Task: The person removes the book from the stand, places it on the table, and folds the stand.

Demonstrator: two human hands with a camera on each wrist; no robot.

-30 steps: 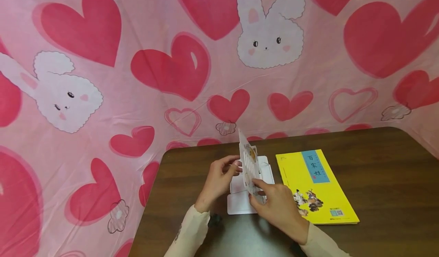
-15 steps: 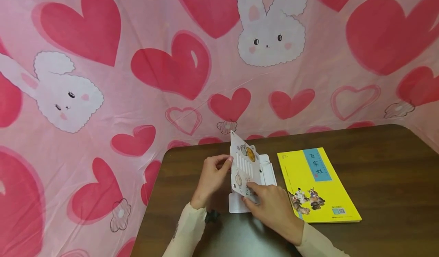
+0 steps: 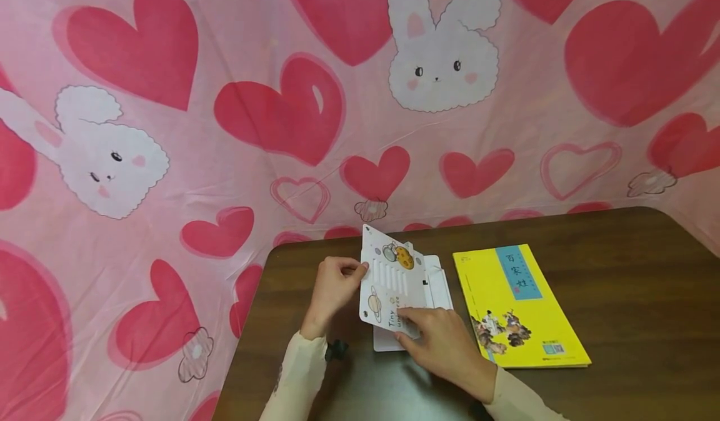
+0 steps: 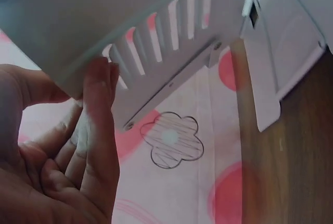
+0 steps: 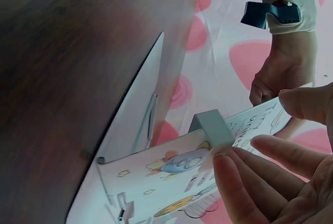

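A white folding book stand (image 3: 415, 280) with cartoon planets and long slots is unfolded between both hands, its printed panel leaning to the left. My left hand (image 3: 333, 290) pinches the panel's left edge; the left wrist view shows thumb and fingers at a corner of the plain back (image 4: 62, 26). My right hand (image 3: 450, 340) holds the lower edge, index finger against the printed face. In the right wrist view its thumb (image 5: 304, 104) is at the panel's edge and other fingers are beside a grey ledge (image 5: 216, 130). Under the panel lies the white base (image 3: 385, 341), partly hidden.
A yellow book (image 3: 517, 308) with a blue title label lies right of the stand on the dark wooden table (image 3: 630, 283). A pink cloth (image 3: 242, 27) with hearts and rabbits hangs behind and to the left. Dark wrist straps (image 5: 270, 13) are worn over cream sleeves.
The printed panel has swung from nearly upright over to the left, so its face shows more fully. My left hand has moved left with it; my right hand has shifted slightly left and down.
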